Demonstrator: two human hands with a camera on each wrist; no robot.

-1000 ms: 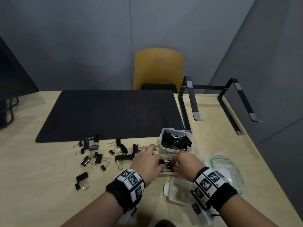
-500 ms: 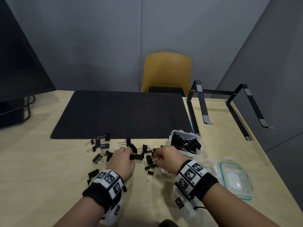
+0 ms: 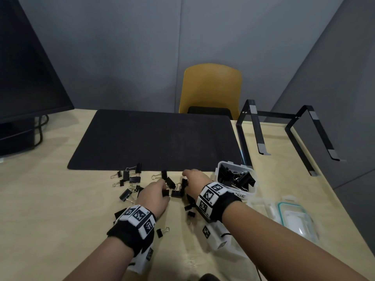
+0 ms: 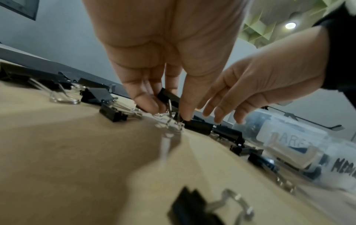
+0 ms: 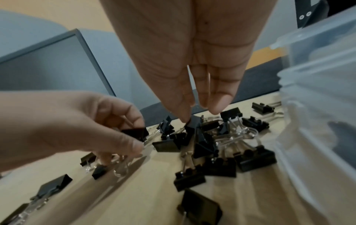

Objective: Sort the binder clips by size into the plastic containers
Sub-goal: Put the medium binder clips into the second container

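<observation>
Left of the clear container (image 3: 236,180) marked LARGE, which is already filled with big black clips, loose binder clips (image 3: 129,180) are scattered on the wooden table (image 3: 50,209) along the near edge of the black mat (image 3: 154,138). Nearer that container, a small black clip (image 5: 135,134) is pinched between thumb and curled fingers of the left hand (image 3: 155,196). Just beside the container, the right hand (image 3: 193,180) is held with straight, relaxed fingers, gripping nothing, its fingertips (image 5: 185,117) touching a clip (image 5: 194,123) in the pile
</observation>
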